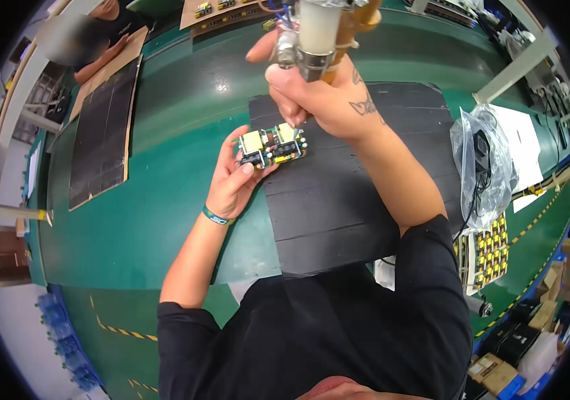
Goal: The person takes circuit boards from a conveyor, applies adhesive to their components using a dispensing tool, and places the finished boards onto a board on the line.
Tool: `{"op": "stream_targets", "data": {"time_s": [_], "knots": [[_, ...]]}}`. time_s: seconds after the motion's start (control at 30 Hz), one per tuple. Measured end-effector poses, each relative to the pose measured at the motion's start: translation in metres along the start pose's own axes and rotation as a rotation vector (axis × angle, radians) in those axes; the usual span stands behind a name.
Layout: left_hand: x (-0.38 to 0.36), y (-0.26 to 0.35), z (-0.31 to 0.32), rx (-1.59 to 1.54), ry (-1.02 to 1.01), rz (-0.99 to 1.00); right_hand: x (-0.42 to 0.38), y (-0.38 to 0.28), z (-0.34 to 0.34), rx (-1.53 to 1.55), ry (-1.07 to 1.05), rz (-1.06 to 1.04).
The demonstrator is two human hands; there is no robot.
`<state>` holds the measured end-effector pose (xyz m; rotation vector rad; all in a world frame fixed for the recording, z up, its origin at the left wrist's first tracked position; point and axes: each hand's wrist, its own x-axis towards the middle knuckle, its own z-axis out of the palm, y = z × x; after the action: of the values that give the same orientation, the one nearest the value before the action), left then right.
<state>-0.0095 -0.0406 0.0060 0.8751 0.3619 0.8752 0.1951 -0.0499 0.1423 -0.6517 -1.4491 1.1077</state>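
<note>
My left hand (231,177) grips a circuit board (273,148) by its left and lower edges, thumb on top. The board carries yellow transformers, black parts and small capacitors, and is held at the left edge of a black mat. My right hand (311,93) is wrapped around a hand-held dispensing tool (318,33) with a white cylinder, metal fittings and an amber-brown body. The tool's upper end runs out of the frame. Below the right fingers, a thin tip points down at the board's right-hand transformer; contact cannot be made out.
The black mat (338,200) lies on a green bench (131,233). To the right are a clear plastic bag (481,157) with a black device and cable, white paper (518,143), and a tray of yellow parts (488,257). Another person's arm (101,63) rests by a black panel (105,133).
</note>
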Motion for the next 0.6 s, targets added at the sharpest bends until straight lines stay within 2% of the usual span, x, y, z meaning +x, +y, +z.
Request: {"op": "stream_targets", "data": {"time_s": [0.1,0.6], "knots": [[-0.0009,0.0004,0.0024,-0.025,0.004,-0.010,-0.0016,0.0022,0.0087,-0.072,0.014,0.007],[0.0000,0.0027,-0.0004,-0.042,-0.031,-0.007,0.0009,0.0076,0.0050,-0.049,0.021,0.033]]}}
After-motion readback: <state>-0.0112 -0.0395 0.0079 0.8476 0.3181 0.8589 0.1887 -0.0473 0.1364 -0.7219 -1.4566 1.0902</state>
